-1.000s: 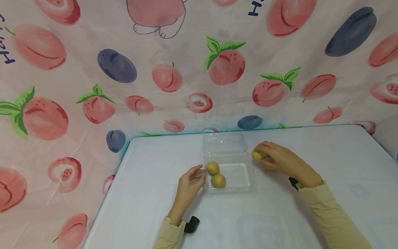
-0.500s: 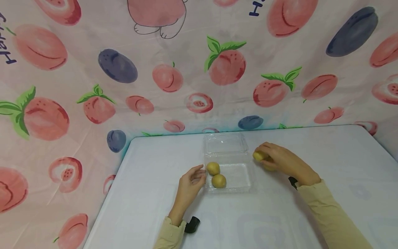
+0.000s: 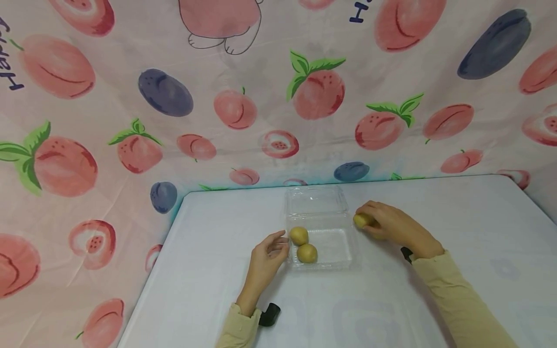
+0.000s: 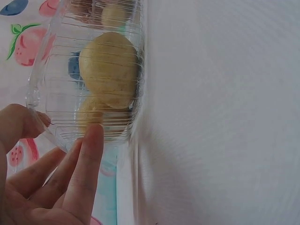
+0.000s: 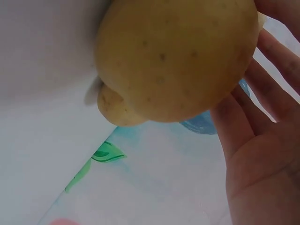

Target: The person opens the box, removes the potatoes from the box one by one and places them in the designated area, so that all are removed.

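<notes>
A clear plastic clamshell container (image 3: 332,244) stands with its lid folded back, two potatoes (image 3: 299,236) along its left side. At that side my left hand (image 3: 263,258) holds the edge; in the left wrist view one fingertip (image 4: 44,119) hooks over the rim and others press the ribbed wall (image 4: 70,101). To the right of the container, my right hand (image 3: 391,223) curls its fingers over a potato (image 3: 362,221). Another potato (image 3: 380,234) lies under the hand, partly hidden. In the right wrist view a large potato (image 5: 178,56) fills the foreground, a smaller-looking potato (image 5: 115,110) behind it.
The open lid (image 3: 315,200) lies toward the back of the white table (image 3: 209,270). Behind the table's back edge hangs a fruit-printed cloth (image 3: 252,58), which continues along the left side. A black wrist camera (image 3: 270,314) sits at my left cuff.
My right hand has come slightly nearer and lower over the two potatoes on the right, its fingers covering more of them. The left hand and the container stay as they were.
</notes>
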### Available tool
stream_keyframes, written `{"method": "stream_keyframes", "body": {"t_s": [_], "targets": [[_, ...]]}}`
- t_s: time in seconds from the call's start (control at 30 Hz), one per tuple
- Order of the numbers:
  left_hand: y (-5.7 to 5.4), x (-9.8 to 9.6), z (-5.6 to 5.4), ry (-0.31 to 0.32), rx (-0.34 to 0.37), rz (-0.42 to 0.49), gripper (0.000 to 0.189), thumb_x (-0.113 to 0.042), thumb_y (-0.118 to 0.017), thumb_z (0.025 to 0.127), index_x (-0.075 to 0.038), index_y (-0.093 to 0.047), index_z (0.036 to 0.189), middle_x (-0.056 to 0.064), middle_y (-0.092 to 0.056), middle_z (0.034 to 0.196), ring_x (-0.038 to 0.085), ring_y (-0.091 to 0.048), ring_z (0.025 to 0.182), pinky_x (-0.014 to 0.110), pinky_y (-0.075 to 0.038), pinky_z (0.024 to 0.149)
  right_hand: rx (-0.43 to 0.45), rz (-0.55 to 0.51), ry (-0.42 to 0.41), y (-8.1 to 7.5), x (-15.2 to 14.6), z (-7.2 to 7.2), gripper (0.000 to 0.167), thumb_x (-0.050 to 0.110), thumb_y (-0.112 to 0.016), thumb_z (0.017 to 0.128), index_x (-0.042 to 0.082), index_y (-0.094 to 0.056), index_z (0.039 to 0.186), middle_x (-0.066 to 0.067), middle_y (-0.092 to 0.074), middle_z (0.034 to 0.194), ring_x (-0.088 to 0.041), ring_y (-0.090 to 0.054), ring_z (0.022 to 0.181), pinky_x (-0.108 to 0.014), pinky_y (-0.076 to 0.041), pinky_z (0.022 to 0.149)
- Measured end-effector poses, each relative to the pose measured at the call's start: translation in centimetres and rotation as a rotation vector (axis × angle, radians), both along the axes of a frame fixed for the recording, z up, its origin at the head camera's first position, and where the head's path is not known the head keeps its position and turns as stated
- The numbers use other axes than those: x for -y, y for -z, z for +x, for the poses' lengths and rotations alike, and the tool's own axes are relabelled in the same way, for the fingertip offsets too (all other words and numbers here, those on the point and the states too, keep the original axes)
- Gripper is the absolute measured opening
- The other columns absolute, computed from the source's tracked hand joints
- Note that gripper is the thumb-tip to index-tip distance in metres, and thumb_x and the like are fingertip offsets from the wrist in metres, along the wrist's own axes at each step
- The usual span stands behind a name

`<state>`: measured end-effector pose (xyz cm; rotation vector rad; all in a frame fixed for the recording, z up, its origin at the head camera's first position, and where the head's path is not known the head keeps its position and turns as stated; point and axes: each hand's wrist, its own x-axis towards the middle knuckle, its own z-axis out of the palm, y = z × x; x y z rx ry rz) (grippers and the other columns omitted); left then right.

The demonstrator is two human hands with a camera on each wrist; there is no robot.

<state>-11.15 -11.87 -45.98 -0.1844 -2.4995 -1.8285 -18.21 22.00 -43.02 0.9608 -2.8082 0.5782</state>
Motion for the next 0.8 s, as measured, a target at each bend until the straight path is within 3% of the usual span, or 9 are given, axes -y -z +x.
{"method": "stream_keyframes", "body": {"t_s": [0.8], "targets": [[0.01,-0.01,0.02,0.011,-0.005,0.006,0.04,-0.01,-0.066,0.093,0.001,-0.06,0.131,0.017,-0.07,0.114,0.026,-0.069,0.102,0.024,-0.056,0.086,0.009,0.03,0.034,0.32,0.62,0.02,0.031,0.008,-0.082,0.08,0.001,-0.068,0.107,-0.008,-0.065,0.101,-0.024,-0.061,0.092,-0.043,-0.055,0.08]]}}
